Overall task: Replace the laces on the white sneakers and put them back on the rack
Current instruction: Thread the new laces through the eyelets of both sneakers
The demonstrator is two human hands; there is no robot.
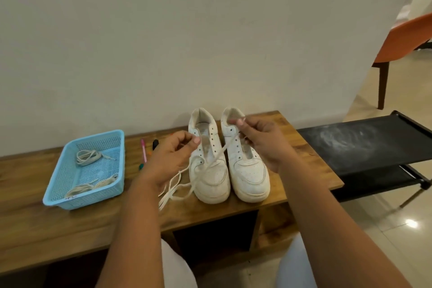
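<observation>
— While both hands work at the centre of the frame, where do the sneakers sit?

— Two white sneakers stand side by side, touching, on a wooden bench (304,170). The left sneaker (209,166) and the right sneaker (247,166) both run lengthwise up and down the frame, toes toward the bottom edge, heels toward the wall at the top.

— Which way does the lace run?

— A white lace (219,154) passes through a low eyelet of the left sneaker. One end rises diagonally toward the upper right, to the right hand. The other part trails down to the lower left and lies in loose loops on the bench, just beside that shoe's toe.

— How are the hands posed?

— The left hand (173,156) hovers over the left sneaker's left side, palm turned inward, fingers curled, thumb against forefinger; whether it pinches the lace I cannot tell. The right hand (261,142) is raised above the right sneaker, thumb and forefinger closed on the lace's tip.

— Anything else nearby?

— At the left, a blue basket (58,184) holds coiled laces. Pens (143,149) lie between basket and shoes. A black rack (364,145) stands at the right, against the bench's end.
</observation>
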